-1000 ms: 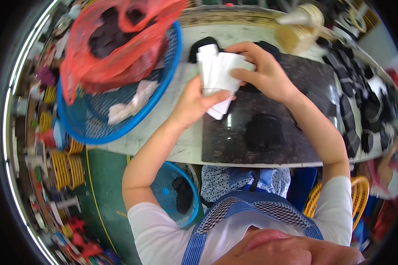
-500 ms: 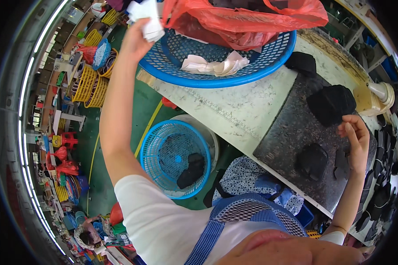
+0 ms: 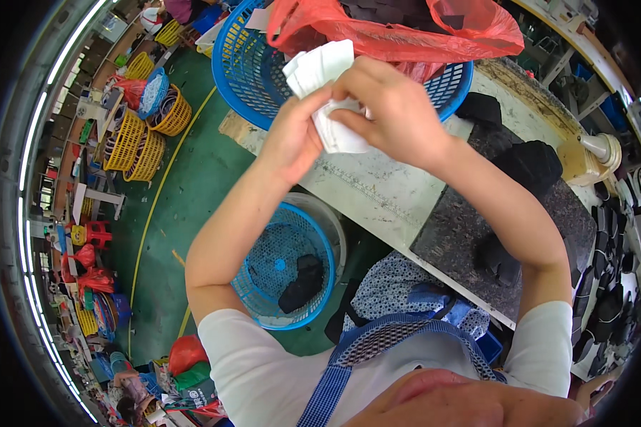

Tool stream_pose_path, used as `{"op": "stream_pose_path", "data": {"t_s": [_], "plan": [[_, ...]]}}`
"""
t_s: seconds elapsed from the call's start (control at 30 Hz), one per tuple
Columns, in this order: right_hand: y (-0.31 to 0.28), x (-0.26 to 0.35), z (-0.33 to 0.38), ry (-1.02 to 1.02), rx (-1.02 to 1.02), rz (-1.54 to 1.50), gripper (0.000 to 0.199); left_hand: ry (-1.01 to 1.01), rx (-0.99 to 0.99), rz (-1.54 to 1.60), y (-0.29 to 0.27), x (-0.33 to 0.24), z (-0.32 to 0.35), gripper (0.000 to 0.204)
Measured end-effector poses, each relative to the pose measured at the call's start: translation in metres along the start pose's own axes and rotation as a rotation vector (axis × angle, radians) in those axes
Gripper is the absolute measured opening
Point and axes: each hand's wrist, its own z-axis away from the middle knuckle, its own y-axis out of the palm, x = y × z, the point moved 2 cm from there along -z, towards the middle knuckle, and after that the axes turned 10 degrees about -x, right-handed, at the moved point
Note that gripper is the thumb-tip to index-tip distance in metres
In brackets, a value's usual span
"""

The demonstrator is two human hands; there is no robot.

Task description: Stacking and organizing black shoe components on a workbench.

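In front of me, above the near edge of a blue oval plastic basket [image 3: 224, 82], both hands hold a stack of white flat pieces [image 3: 322, 65]. They look like cut cloth or paper; I cannot tell which. My left hand [image 3: 293, 141] is closed round the stack's left side. From the right, my right hand [image 3: 399, 107] pinches it, with thumb and fingers against the pieces. The upper pieces fan out beyond my fingers. A red plastic bag [image 3: 384, 44] with dark pieces inside lies in the basket.
Black cloth pieces [image 3: 530, 165] lie on a dark slab [image 3: 434, 231] on the worktable [image 3: 363, 196]. A pale container [image 3: 580, 162] stands behind them. Below the table's left edge is a round blue basket [image 3: 263, 245] holding a black piece [image 3: 303, 285]. Yellow baskets [image 3: 126, 142] stand farther left.
My left hand has brought the white stack down and right from the basket's far left side. My right hand has left the black pieces and come over to grip the stack.
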Motion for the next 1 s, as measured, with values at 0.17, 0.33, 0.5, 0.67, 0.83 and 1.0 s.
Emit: {"op": "stream_pose_path", "data": {"t_s": [0.17, 0.33, 0.5, 0.67, 0.83, 1.0], "plan": [[0.030, 0.010, 0.006, -0.197, 0.178, 0.122, 0.020, 0.060, -0.179, -0.114, -0.020, 0.002, 0.024, 0.043], [0.019, 0.016, -0.008, -0.171, 0.076, 0.057, 0.020, 0.174, -0.191, -0.233, -0.018, -0.011, 0.023, 0.042], [0.027, 0.015, -0.010, -0.273, 0.086, 0.258, 0.015, 0.092, -0.178, -0.147, -0.010, -0.012, 0.018, 0.042], [0.024, 0.011, -0.007, -0.263, 0.056, 0.265, 0.014, 0.090, -0.183, -0.177, -0.001, -0.012, 0.011, 0.037], [0.003, -0.012, 0.013, -0.238, 0.277, 0.271, 0.021, 0.473, -0.281, -0.182, -0.031, -0.052, -0.040, 0.042], [-0.062, -0.073, 0.033, 0.035, 0.303, 0.365, 0.017, 0.312, -0.409, -0.124, -0.107, -0.099, -0.104, 0.042]]}}
